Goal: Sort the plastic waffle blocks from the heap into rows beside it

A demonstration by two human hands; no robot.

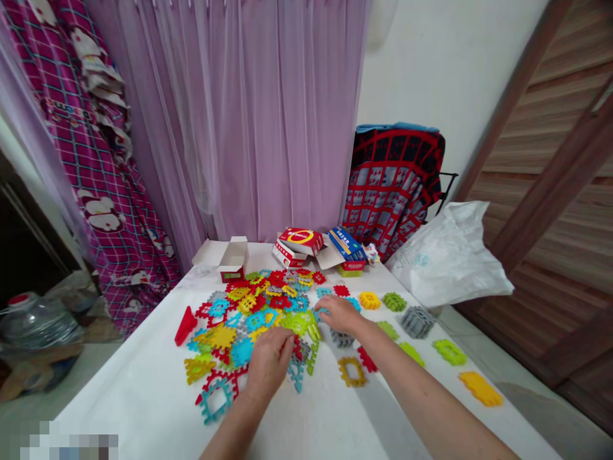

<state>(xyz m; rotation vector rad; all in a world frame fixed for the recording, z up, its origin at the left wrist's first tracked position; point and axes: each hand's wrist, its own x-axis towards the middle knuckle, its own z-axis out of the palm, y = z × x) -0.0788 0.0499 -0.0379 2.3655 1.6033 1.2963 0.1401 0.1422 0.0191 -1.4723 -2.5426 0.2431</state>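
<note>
A loose heap of toothed plastic building pieces (242, 351) in red, blue, yellow, green and grey covers the table's left middle. My left hand (269, 359) is at the heap's right side, fingers curled together by red and grey pieces; what they pinch is hidden. Over the right edge of the heap, my right hand (339, 314) has bent fingers around a small blue piece, only partly seen. Close below that hand lies a stack of grey pieces (342, 338). A dark-yellow square frame piece (352, 372) is nearer to me.
Single-colour groups lie right of my right arm: a grey stack (417, 322), green pieces (449, 351) and yellow pieces (481, 388). Opened cardboard boxes (301, 240) and a white box (234, 259) stand at the back. A white plastic bag (445, 255) rests at the right edge.
</note>
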